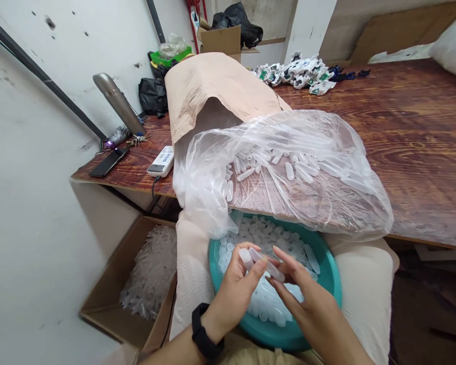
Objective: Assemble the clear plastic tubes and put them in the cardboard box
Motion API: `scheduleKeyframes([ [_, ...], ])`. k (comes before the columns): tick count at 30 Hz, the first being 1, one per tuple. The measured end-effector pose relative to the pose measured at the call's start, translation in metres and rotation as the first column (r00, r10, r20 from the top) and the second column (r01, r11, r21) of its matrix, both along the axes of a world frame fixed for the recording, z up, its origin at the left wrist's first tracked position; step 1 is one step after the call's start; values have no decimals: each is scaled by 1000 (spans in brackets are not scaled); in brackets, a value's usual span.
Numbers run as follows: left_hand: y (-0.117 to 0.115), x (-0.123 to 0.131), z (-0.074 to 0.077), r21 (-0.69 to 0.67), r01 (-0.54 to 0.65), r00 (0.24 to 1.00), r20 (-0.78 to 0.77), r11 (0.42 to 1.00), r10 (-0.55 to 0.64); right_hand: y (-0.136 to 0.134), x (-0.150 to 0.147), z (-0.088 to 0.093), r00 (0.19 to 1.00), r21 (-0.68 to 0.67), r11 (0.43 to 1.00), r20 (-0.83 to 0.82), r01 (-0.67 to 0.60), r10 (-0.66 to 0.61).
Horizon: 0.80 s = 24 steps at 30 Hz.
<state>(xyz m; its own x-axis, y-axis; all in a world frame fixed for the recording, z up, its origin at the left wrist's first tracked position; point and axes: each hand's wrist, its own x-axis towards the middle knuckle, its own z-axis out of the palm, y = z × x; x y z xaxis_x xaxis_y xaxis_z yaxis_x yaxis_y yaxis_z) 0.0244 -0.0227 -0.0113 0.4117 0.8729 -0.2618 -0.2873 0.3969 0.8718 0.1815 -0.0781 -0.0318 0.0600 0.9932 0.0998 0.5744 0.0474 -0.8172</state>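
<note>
Over a teal basin [331, 304], my left hand [233, 284] is closed around a translucent white plastic tube [266, 265] and a second short white cylindrical piece [245, 257] beside it. My right hand [307, 294] has its fingertips at the tube's lower right end, with thumb and fingers on either side of it. Many similar frosted tubes and small white caps [268, 234] fill the basin, which rests between my legs. A black band sits on my left wrist.
A clear plastic bag [319, 197] with more tubes lies over the edge of the wooden table [421, 152]. Behind it is a large paper sack [220, 76]. A cardboard box [102, 299] of clear pieces stands lower left. A phone [109, 162] and white device [161, 161] lie left.
</note>
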Motion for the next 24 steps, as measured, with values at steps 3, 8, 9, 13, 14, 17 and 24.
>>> scheduleKeyframes([
  [3, -2, 1, 1, -50, -59, 998, 18, 997, 60, 1, -1, 6, 998, 93, 993, -15, 68, -67],
  [8, -9, 8, 1, -152, -160, 982, 78, 975, 173, 1, -8, 12, 988, 238, 959, -63, 152, -140],
  [9, -10, 9, 1, -162, -167, 979, 93, 973, 184, 0, -9, 12, 985, 259, 951, -76, 168, -154],
  [13, -13, 10, 4, -130, -144, 980, 122, 981, 160, -3, -12, 10, 972, 256, 941, -136, 222, -192],
  [14, -13, 10, 6, -110, -136, 982, 118, 985, 149, -3, -11, 9, 966, 202, 952, -167, 231, -199],
  [17, -12, 9, 10, -75, -98, 989, 105, 992, 106, -3, -11, 10, 892, -56, 969, -380, 241, -244],
  [24, -15, 12, 11, -140, -107, 986, 110, 984, 123, -3, -17, 14, 747, -269, 957, -612, 111, -259],
])
